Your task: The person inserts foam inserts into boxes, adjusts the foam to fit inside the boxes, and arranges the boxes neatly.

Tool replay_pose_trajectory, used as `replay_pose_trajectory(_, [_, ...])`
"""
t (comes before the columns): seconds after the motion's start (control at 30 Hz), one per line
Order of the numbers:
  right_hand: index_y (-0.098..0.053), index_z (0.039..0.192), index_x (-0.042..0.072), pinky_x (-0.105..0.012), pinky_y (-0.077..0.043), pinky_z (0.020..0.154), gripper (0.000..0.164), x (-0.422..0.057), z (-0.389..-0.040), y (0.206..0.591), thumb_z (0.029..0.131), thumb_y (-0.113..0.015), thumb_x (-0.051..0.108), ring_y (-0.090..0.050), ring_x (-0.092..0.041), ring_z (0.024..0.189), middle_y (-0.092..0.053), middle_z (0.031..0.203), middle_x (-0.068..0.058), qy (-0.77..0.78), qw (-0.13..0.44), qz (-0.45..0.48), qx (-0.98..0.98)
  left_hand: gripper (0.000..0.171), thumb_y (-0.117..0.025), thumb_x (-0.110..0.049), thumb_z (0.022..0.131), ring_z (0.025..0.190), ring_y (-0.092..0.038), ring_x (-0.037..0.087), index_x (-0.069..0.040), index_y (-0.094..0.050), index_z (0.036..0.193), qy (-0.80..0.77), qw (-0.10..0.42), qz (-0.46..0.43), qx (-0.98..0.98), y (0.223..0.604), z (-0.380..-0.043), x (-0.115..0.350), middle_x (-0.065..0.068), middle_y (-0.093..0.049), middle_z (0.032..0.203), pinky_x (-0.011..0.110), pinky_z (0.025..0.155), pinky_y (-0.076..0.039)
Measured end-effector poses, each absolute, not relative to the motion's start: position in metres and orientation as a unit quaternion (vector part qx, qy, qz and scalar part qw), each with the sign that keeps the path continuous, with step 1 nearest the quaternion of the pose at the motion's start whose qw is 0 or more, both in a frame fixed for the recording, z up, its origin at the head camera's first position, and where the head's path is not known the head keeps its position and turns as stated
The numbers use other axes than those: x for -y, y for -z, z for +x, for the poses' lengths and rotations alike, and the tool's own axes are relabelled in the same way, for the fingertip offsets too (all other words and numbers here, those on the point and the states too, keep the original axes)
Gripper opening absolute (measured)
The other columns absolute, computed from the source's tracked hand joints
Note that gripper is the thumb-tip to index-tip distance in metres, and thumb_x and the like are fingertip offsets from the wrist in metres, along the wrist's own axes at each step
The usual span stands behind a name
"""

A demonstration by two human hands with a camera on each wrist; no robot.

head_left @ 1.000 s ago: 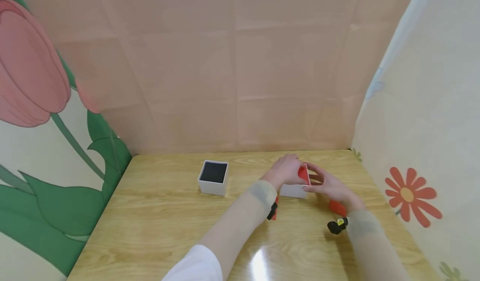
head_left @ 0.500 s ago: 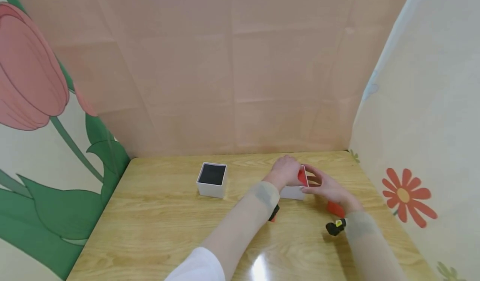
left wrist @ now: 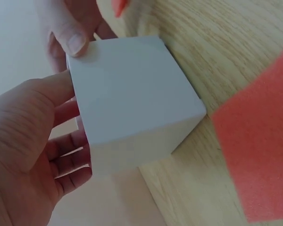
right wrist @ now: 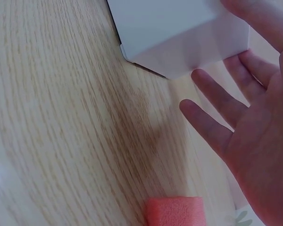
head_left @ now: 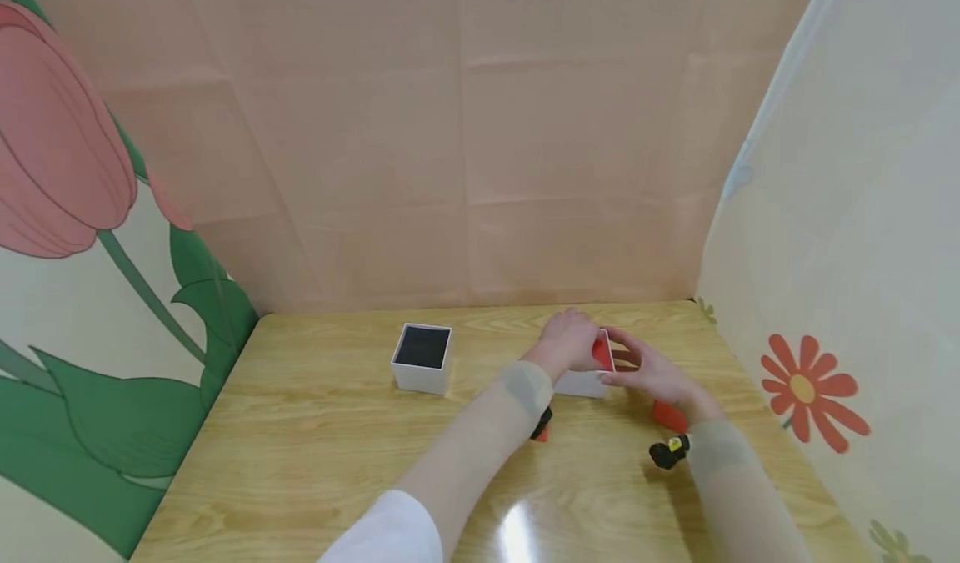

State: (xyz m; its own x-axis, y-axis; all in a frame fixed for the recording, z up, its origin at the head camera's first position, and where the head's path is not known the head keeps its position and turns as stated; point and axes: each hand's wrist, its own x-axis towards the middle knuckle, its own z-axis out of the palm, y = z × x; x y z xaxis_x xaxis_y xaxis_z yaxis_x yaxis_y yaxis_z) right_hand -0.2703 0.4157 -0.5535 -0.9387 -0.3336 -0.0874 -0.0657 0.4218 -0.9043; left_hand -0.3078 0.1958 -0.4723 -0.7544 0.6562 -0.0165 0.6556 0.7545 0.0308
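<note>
A white box [head_left: 581, 384] stands on the table, its near wall filling much of the left wrist view. Red lining or a red piece [head_left: 603, 352] shows inside its right part. My left hand [head_left: 568, 342] is at the box's open top. Its thumb goes in behind the near wall, and its bent fingers [left wrist: 70, 160] reach the rim; the fingertips are hidden. My right hand [head_left: 656, 377] holds the box from the right. Its thumb lies on the near wall at the corner, its forefinger reaches the far rim, and the other fingers are spread.
Left of the hands stands a second white box [head_left: 422, 377] with a black insert [head_left: 423, 348]. A red foam block [right wrist: 175, 211] lies below my right hand. A flat red piece [left wrist: 259, 141] lies beside my left wrist. A cloth wall closes the table's [head_left: 322, 463] back.
Both hands keep their places at the box, and the objects stay where they were. Only the head view shifts slightly.
</note>
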Motion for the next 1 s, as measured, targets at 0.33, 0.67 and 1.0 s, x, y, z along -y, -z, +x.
replay_pose_trajectory(0.33, [-0.025, 0.171, 0.028, -0.068, -0.04, 0.115, 0.096, -0.415, -0.272, 0.554, 0.095, -0.083, 0.034, -0.033, -0.05, 0.153, -0.029, 0.173, -0.017, 0.518, 0.136, -0.098, -0.839, 0.056, -0.072, -0.053, 0.1, 0.133, -0.051, 0.014, -0.034, -0.064, 0.151, -0.06, 0.015, 0.4, -0.914, 0.483, -0.315, -0.174, -0.005, -0.061, 0.145, 0.031, 0.111, -0.045])
replay_pose_trajectory(0.67, [-0.023, 0.172, 0.024, -0.067, -0.042, 0.114, 0.098, -0.415, -0.272, 0.554, 0.095, -0.084, 0.036, -0.034, -0.051, 0.153, -0.029, 0.173, -0.016, 0.522, 0.137, -0.104, -0.836, 0.056, -0.071, -0.046, 0.103, 0.127, -0.053, 0.014, -0.03, -0.06, 0.155, -0.177, 0.007, 0.439, -0.881, 0.491, -0.313, -0.136, -0.004, -0.059, 0.14, 0.028, 0.111, -0.045])
replay_pose_trajectory(1.0, [-0.02, 0.173, 0.019, -0.072, -0.037, 0.115, 0.101, -0.417, -0.268, 0.548, 0.096, -0.084, 0.031, -0.033, -0.053, 0.152, -0.025, 0.174, -0.019, 0.522, 0.133, -0.102, -0.836, 0.054, -0.074, -0.034, 0.103, 0.142, -0.049, 0.021, -0.011, -0.061, 0.15, -0.268, -0.042, 0.42, -0.866, 0.51, -0.3, -0.099, 0.005, -0.054, 0.151, 0.03, 0.123, -0.036])
